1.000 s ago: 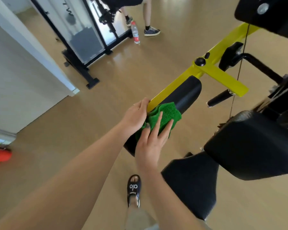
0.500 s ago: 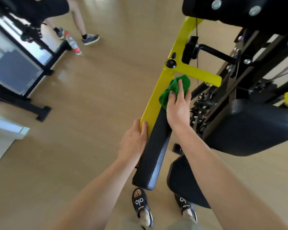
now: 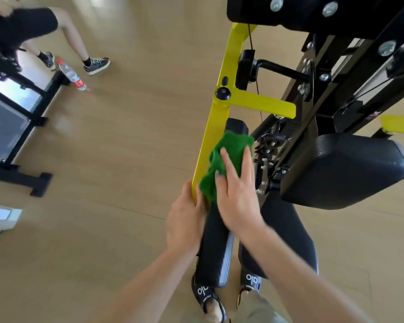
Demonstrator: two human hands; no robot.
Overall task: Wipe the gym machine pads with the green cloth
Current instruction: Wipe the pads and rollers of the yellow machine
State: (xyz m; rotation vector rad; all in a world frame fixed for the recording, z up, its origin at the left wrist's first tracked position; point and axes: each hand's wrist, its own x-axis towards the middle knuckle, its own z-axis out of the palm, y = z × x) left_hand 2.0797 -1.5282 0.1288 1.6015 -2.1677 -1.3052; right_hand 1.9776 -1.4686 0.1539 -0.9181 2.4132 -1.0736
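A long black arm pad (image 3: 216, 250) runs along a yellow machine arm (image 3: 214, 134) in the middle of the view. The green cloth (image 3: 229, 157) lies bunched on the pad's upper half. My right hand (image 3: 237, 194) presses flat on the cloth with its fingers spread. My left hand (image 3: 184, 220) grips the edge of the yellow arm and the pad just left of the cloth. A larger black pad (image 3: 343, 169) sits to the right, and a black seat pad (image 3: 287, 238) lies below my right forearm.
Black frame parts, bolts and cables (image 3: 289, 136) crowd the space right of the arm pad. Another person's legs (image 3: 79, 43), a water bottle (image 3: 71, 74) and another machine's black base (image 3: 21, 173) are at the left on the wooden floor. My sandalled feet (image 3: 208, 297) show below.
My right hand has slid the cloth down the pad from near the yellow crossbar toward my left hand. The left hand keeps its grip. The view has shifted slightly.
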